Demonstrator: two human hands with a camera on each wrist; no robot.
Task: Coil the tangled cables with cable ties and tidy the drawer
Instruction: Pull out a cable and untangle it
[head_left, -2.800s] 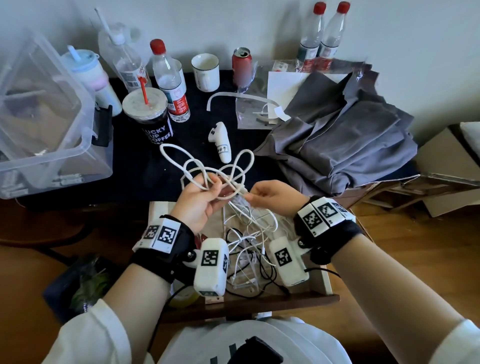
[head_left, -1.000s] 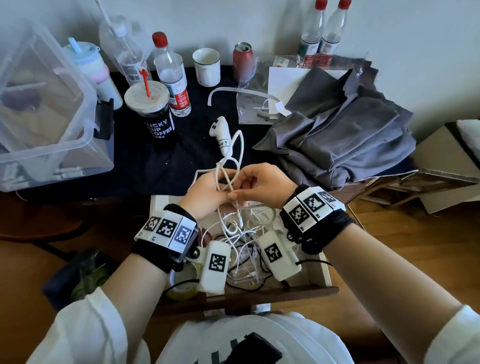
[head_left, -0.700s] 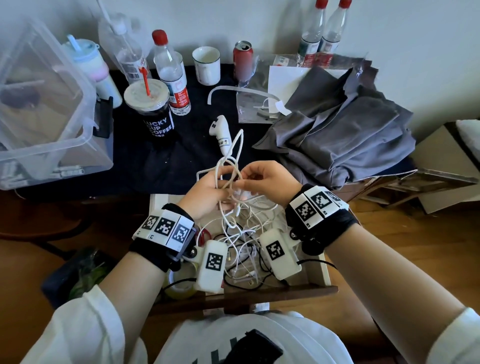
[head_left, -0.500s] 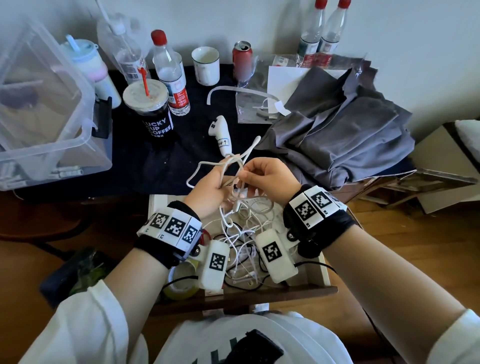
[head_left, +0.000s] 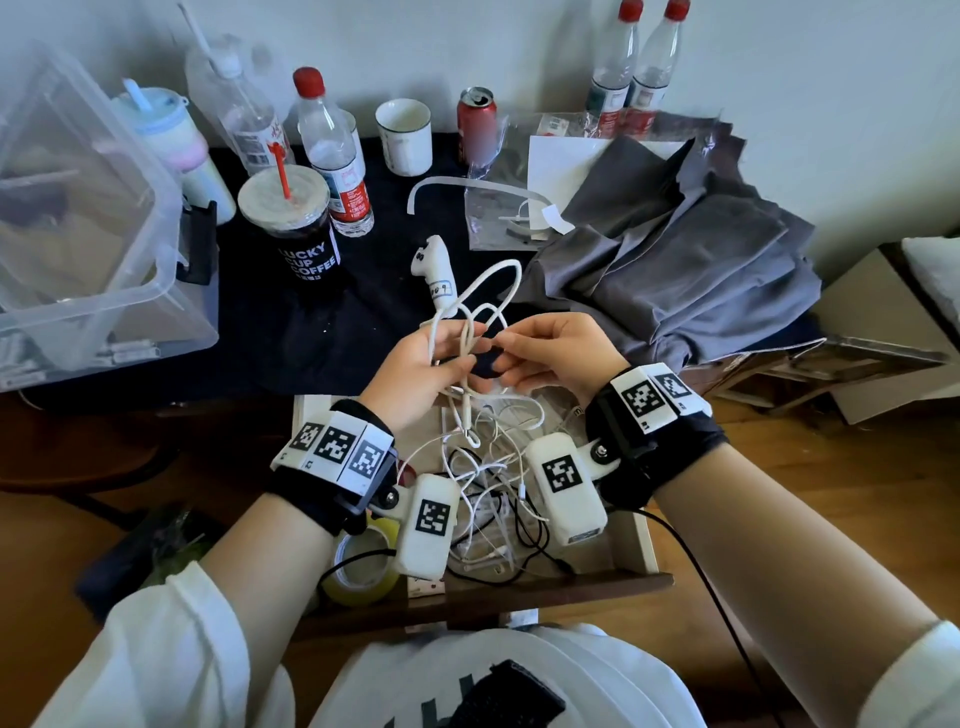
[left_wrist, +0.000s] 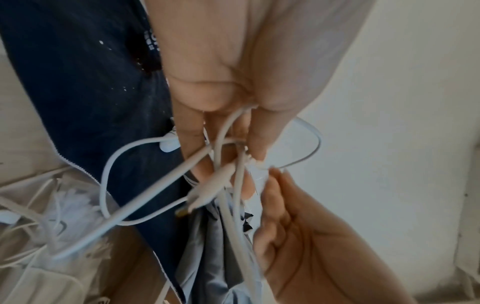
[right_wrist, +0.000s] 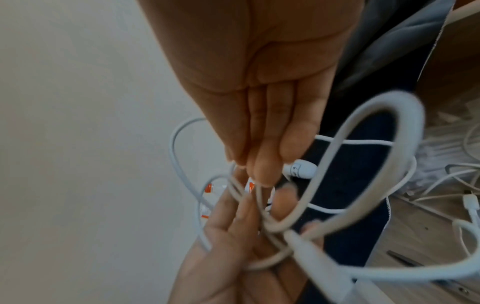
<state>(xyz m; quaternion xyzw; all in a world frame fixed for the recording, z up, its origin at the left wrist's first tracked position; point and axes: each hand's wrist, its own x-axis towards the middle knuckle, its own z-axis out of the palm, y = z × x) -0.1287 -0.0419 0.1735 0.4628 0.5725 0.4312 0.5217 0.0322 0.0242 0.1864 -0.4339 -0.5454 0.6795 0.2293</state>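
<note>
A person sits over an open wooden drawer (head_left: 641, 545), both hands raised just above its far edge, working a white cable (head_left: 470, 317). The left hand (head_left: 415, 369) is palm-up w/ fingers curled round several loops of the cable; the loops stand up past the fingertips toward the desk, and a plug end hangs down from the hand over the drawer. In the left wrist view the strands run between the fingers (left_wrist: 189, 144) and a connector dangles below them. The right hand (head_left: 556, 348) meets the left at the fingertips, thumb and forefinger pinching one strand of the same cable; in the right wrist view its fingers (right_wrist: 267, 144) lie straight and close together, tips pressed on the cable where it crosses the left palm.

Inside the drawer lies a tangle of thin white and black cables (head_left: 493, 499), still loose, plus a roll of yellow tape (head_left: 358, 577) at the front left corner.

Behind the hands, a desk w/ a dark cloth (head_left: 260, 322). On it: a small white handheld controller (head_left: 434, 273) just beyond the cable loops, a black coffee cup (head_left: 296, 234) w/ a red straw, water bottles, a white mug (head_left: 405, 135), a red can (head_left: 475, 124), a clear plastic bin (head_left: 88, 218) at the left, and a heap of grey fabric (head_left: 675, 270) at the right.
</note>
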